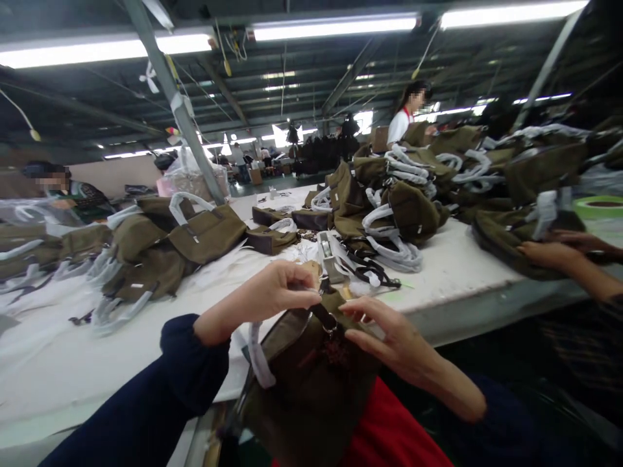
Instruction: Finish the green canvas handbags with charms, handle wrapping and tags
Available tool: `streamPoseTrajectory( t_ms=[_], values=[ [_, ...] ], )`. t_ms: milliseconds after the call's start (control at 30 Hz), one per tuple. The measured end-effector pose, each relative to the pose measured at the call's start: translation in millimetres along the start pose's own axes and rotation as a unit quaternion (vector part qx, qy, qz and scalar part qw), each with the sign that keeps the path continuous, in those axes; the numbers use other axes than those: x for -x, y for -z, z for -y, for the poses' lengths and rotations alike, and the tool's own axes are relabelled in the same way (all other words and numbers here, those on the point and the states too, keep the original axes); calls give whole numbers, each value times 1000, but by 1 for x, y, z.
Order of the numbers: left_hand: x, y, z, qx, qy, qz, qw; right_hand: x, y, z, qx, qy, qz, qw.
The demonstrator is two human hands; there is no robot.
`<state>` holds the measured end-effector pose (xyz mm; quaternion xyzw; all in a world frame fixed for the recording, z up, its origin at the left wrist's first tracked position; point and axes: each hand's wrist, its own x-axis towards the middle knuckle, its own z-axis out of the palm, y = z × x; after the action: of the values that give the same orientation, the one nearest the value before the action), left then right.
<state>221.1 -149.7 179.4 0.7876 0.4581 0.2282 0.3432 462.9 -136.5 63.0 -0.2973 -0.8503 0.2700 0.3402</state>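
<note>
An olive-green handbag [302,395] rests at the table's front edge, close against my body. Its handle [260,360] is wrapped in pale plastic. My left hand [275,295] pinches a short dark strap [321,316] at the top of the bag. From the strap hangs a metal ring [331,326], with a dark reddish charm [335,352] below it against the bag. My right hand [396,340] is just right of the ring, thumb and fingers apart, and nothing shows between them. The bag's lower part is in shadow.
More olive bags with wrapped handles lie piled on the white table [442,285] at left [209,233] and right [409,214]. A small grey box [328,256] and loose straps lie ahead. A co-worker's hands [555,253] handle another bag at right. Other people stand farther back.
</note>
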Motion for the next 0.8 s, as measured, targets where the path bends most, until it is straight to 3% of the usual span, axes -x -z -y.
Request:
streamPoseTrajectory(
  t_ms=[100,233,367,433,500,633,700,800],
  values=[
    [-13,-10,-6,-100,-37,44,993,4,-10,5,11,-21,74,997],
    [-10,-48,-4,-177,-48,85,979,24,-22,-13,38,-47,167,984],
    [5,-76,5,-145,-48,138,979,47,-21,-29,-1,-81,146,986],
    [11,-76,6,-113,-40,142,983,49,-21,-28,-34,-94,120,988],
    [17,-68,3,-83,-37,154,984,44,-26,-25,-49,-73,134,987],
    [25,-44,10,-9,-11,216,976,33,-61,-29,64,-42,193,978],
    [28,-35,30,40,41,178,982,33,-79,-35,119,-31,218,968],
    [34,-24,79,31,135,42,989,39,-86,-37,132,30,249,959]
  ],
)
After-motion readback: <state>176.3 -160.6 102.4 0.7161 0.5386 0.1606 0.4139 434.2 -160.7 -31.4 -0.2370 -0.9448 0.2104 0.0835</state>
